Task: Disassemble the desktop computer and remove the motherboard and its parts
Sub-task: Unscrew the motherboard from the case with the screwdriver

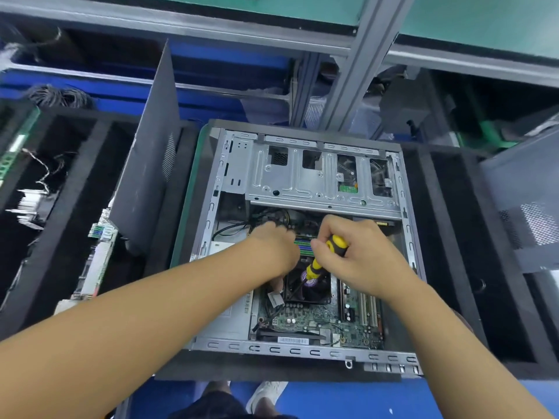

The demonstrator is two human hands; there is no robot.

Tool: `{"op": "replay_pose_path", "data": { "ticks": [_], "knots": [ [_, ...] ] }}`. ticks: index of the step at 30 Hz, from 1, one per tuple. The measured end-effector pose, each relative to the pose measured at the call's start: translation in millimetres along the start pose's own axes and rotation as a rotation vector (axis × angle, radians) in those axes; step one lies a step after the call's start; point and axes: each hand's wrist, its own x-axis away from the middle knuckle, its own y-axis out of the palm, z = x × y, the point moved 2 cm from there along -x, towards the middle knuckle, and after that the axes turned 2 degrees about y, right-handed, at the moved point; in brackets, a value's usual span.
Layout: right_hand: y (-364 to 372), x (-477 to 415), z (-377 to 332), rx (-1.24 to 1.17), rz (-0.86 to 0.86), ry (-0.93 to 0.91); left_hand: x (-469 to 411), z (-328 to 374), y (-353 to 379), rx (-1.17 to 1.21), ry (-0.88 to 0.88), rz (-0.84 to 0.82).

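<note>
Right hand [360, 255] grips screwdriver [325, 258], shaft angled down-left.

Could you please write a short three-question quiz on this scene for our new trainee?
1. True or false: the right hand holds a yellow-and-black screwdriver.
2. What lies under the screwdriver's tip? A) CPU fan B) drive cage C) side panel
3. Fill in: the motherboard is still ___ the case.

Key: 1 true; 2 A; 3 inside.
</note>
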Motion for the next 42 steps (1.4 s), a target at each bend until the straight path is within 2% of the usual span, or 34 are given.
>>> {"op": "replay_pose_path", "data": {
  "ticks": [3,6,8,18,21,24,28,32,34,38,42],
  "knots": [
    [5.4,2.9,0.8,0.002,-0.04,0.002,4.9,6.4,3.8,0.0,0.039,-0.181],
    [7.3,6.4,1.9,-0.001,-0.035,0.009,5.2,9.2,3.0,-0.116,0.111,-0.253],
    [7.8,9.2,2.5,-0.016,-0.031,0.011,4.8,9.5,2.1,-0.1,0.162,-0.285],
    [7.9,14.3,8.6,-0.047,-0.004,0.007,3.6,-3.4,3.7,0.32,0.344,-0.309],
    [2.3,12.3,11.4,-0.058,0.055,0.031,1.5,-0.6,5.7,0.32,0.385,-0.248],
    [-6.4,9.1,11.6,-0.132,0.135,0.04,2.9,7.4,7.1,0.14,0.401,-0.098],
    [-4.3,6.4,0.4,-0.14,-0.018,-0.023,2.9,13.5,8.2,0.048,0.411,0.055],
    [2.7,6.0,-9.0,-0.031,-0.264,-0.062,4.9,4.4,6.6,0.117,0.354,0.198],
    [10.2,7.8,-13.2,0.115,-0.368,-0.099,2.1,-0.4,2.5,0.187,0.295,0.159],
    [34.4,13.3,-15.7,0.34,-0.456,-0.145,-12.6,-3.6,-0.2,0.418,0.196,-0.146],
    [58.4,15.0,-10.4,0.43,-0.493,-0.194,-18.1,-7.0,2.7,0.243,0.235,-0.095]
  ]
}}
